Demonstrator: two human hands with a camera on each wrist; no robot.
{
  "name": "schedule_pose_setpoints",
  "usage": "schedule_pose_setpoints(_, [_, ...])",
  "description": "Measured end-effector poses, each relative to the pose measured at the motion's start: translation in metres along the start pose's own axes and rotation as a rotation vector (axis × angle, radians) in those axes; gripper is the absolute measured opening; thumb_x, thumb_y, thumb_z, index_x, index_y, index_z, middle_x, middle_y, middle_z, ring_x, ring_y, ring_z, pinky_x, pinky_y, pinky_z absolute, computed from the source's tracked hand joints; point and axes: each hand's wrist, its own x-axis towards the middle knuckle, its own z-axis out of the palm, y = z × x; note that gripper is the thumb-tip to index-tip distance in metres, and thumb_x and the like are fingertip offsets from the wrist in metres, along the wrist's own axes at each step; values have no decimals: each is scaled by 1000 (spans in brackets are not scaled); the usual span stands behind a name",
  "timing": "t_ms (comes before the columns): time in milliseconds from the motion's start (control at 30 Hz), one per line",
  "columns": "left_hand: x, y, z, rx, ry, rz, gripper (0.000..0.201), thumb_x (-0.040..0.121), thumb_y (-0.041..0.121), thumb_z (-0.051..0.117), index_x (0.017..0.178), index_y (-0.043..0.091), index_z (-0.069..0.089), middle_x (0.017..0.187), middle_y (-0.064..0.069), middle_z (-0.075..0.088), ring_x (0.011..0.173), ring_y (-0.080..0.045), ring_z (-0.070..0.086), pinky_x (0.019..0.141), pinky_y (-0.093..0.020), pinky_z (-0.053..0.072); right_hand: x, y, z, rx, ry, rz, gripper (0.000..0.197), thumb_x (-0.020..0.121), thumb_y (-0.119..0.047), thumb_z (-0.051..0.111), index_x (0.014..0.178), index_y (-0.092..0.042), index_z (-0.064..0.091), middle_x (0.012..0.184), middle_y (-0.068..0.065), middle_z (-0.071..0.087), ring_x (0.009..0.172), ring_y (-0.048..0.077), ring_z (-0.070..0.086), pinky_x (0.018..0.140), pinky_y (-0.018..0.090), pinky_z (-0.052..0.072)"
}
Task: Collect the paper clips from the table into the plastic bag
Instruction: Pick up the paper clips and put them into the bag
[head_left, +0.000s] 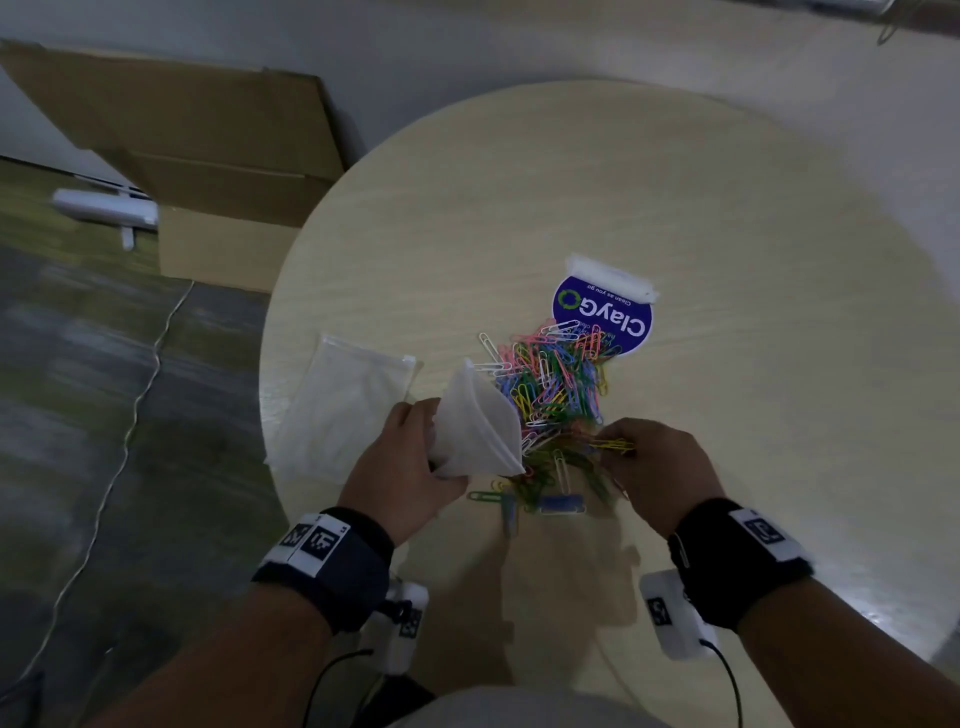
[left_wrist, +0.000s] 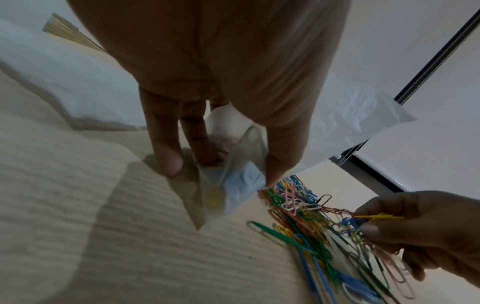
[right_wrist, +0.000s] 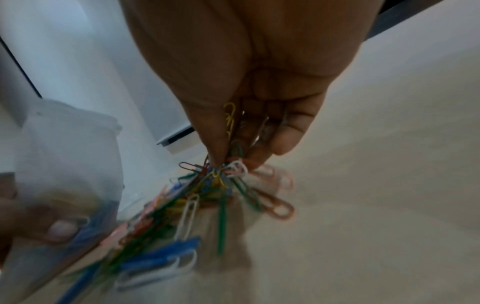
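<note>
A heap of coloured paper clips (head_left: 553, 384) lies on the round pale wooden table (head_left: 727, 260), near its front. My left hand (head_left: 402, 467) grips a small clear plastic bag (head_left: 478, 421) with its mouth held open, just left of the heap; the bag (left_wrist: 233, 185) is pinched between thumb and fingers. My right hand (head_left: 654, 467) pinches a bunch of paper clips (right_wrist: 223, 174) at the heap's near right edge, and several clips dangle from the bunch (left_wrist: 363, 222). The bag (right_wrist: 64, 164) appears at the left of the right wrist view.
A blue round-labelled packet (head_left: 605, 312) lies behind the heap. A stack of flat clear bags (head_left: 343, 410) rests at the table's left edge. Cardboard boxes (head_left: 208, 171) and a cable (head_left: 135, 395) are on the floor to the left.
</note>
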Motion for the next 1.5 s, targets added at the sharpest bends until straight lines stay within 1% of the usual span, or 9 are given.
schedule_pose_setpoints(400, [3, 8, 1, 33, -15, -24, 81, 67, 30, 81, 138, 28, 41, 121, 5, 43, 94, -25, 63, 75, -36, 50, -22, -67, -66, 235, 94, -209, 3, 77, -26, 73, 78, -28, 71, 68, -9, 70, 65, 5, 63, 63, 23, 47])
schedule_pose_setpoints(533, [4, 8, 2, 68, 5, -7, 79, 64, 30, 82, 133, 27, 44, 120, 1, 45, 94, -31, 64, 77, -40, 53, -20, -87, -58, 222, 67, -270, 4, 76, -27, 74, 79, -28, 71, 69, -10, 69, 68, 5, 62, 61, 15, 42])
schedule_pose_setpoints(800, [4, 6, 4, 37, 9, 45, 77, 64, 33, 80, 133, 28, 45, 118, 1, 46, 89, -30, 65, 70, -41, 54, -10, -114, -36, 31, -63, -418, 14, 76, -22, 68, 88, -17, 73, 86, 3, 74, 80, 20, 66, 71, 28, 45])
schedule_pose_setpoints(900, [4, 4, 5, 3, 24, 53, 77, 63, 31, 82, 131, 28, 47, 117, 3, 47, 89, -29, 65, 69, -36, 52, -10, -114, -40, 65, -82, -436, 27, 78, -19, 70, 105, -20, 73, 99, -6, 75, 85, -3, 64, 73, 3, 38])
schedule_pose_setpoints(1000, [4, 5, 4, 8, 34, 31, 78, 63, 29, 81, 132, 28, 46, 120, 2, 48, 93, -29, 65, 72, -37, 53, -12, -107, -46, 247, 49, -382, 28, 77, -10, 70, 102, -22, 74, 88, -17, 70, 74, -21, 55, 69, -3, 35])
schedule_pose_setpoints(1100, [4, 7, 3, 2, 23, 9, 81, 64, 29, 83, 135, 29, 44, 126, 3, 48, 98, -26, 65, 79, -37, 53, -5, -99, -37, 233, 115, -339, 44, 77, -15, 70, 119, -25, 63, 107, -12, 63, 91, -6, 57, 81, 9, 40])
schedule_pose_setpoints(1200, [3, 7, 2, -2, 10, 7, 80, 65, 31, 84, 134, 30, 43, 128, 6, 47, 103, -22, 64, 82, -36, 53, 4, -96, -22, 158, -65, -301, 53, 84, -18, 62, 135, -22, 49, 132, -1, 54, 119, 13, 50, 94, 17, 33])
schedule_pose_setpoints(1366, [3, 3, -2, -23, -6, 0, 80, 70, 38, 83, 138, 29, 40, 129, 6, 45, 106, -19, 60, 84, -38, 53, 9, -70, -14, 225, 18, -129, 34, 85, -28, 65, 119, -24, 61, 114, -2, 64, 99, 12, 59, 83, 22, 40])
schedule_pose_setpoints(1500, [-3, -7, -8, -33, 5, -16, 79, 71, 33, 83, 138, 23, 44, 126, 5, 46, 101, -16, 62, 78, -28, 47, 3, -22, -4, -35, 70, 151, 76, 67, -62, 71, 127, -19, 51, 120, 12, 50, 110, 36, 49, 94, 43, 42])
